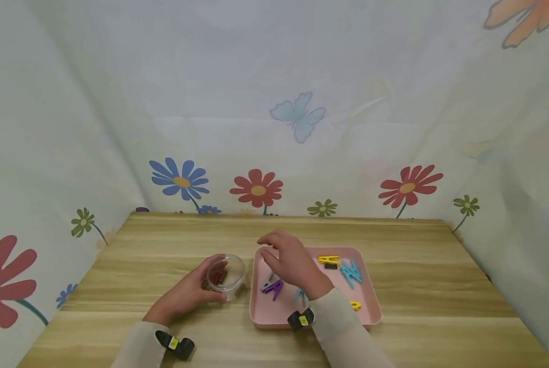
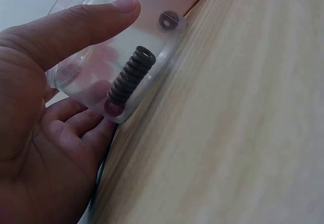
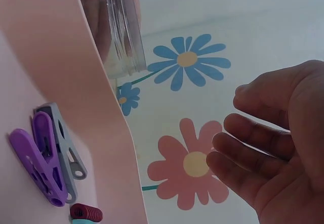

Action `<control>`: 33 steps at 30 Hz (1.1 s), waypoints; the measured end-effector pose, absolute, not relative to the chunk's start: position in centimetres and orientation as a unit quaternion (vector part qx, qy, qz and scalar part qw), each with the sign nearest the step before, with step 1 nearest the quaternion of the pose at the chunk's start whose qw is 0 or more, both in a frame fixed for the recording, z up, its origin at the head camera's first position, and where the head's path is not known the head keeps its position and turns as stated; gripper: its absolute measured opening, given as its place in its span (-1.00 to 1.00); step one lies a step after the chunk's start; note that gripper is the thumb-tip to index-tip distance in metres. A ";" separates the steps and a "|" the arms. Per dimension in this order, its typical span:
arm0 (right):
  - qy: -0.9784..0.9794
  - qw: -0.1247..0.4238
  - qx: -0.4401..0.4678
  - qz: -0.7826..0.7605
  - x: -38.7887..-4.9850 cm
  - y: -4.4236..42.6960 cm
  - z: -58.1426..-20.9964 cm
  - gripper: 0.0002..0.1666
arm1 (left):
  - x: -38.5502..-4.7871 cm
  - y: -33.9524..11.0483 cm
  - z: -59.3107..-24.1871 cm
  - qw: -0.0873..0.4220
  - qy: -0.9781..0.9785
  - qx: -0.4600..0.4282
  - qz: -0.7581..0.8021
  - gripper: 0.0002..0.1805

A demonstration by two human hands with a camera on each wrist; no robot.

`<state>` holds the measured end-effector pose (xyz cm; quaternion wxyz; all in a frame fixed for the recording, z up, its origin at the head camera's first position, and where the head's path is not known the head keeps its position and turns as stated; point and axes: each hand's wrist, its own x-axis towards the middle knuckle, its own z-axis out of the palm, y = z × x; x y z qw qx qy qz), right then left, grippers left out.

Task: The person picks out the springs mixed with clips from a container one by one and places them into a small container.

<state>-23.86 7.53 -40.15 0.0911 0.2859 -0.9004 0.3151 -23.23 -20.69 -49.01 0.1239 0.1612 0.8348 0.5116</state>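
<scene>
My left hand (image 1: 189,289) grips a clear plastic jar (image 1: 234,294) round its side, thumb on one side and fingers on the other. Through the wall, a dark grey coil spring (image 2: 130,77) and reddish pieces show inside. The jar appears to stand on the table. Raised over the pink tray (image 1: 261,319), my right hand (image 1: 292,260) has loosely bent fingers and nothing in them. Near it in the tray lie a purple clothespin (image 3: 43,163), a grey clothespin (image 3: 65,143) and a dark red spring (image 3: 87,213).
Blue clothespins (image 1: 351,274), a yellow clothespin (image 1: 328,259) and a small dark piece (image 1: 331,266) lie at the tray's right side. Another yellow clothespin (image 1: 355,305) is near the right sleeve. A floral curtain (image 1: 256,128) stands behind the wooden table (image 1: 430,286).
</scene>
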 end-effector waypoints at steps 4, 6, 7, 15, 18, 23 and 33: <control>-0.907 0.070 0.258 0.327 -23.8 7.9 -39.6 -0.67 | -23.2 -20.8 -49.0 0.125 0.833 0.164 0.514 0.01; -0.907 0.065 0.244 0.337 -23.8 8.1 -39.4 -0.68 | -23.2 -20.8 -48.9 0.126 0.832 0.168 0.513 0.02; -0.907 0.065 0.238 0.341 -23.9 8.2 -39.3 -0.68 | -23.2 -20.8 -48.8 0.126 0.832 0.169 0.513 0.02; -0.907 0.092 0.223 0.344 -24.5 9.0 -39.4 -0.72 | -23.2 -20.7 -48.2 0.126 0.831 0.172 0.514 0.02; -0.908 0.087 0.214 0.349 -24.4 9.2 -39.4 -0.72 | -23.2 -20.5 -48.5 0.129 0.828 0.180 0.516 0.03; -0.912 0.077 0.206 0.347 -24.6 9.5 -39.5 -0.69 | -23.1 -20.4 -48.8 0.129 0.825 0.171 0.523 0.02; -0.914 0.065 0.186 0.355 -25.4 9.9 -39.7 -0.66 | -23.4 -20.7 -49.0 0.130 0.829 0.156 0.520 0.03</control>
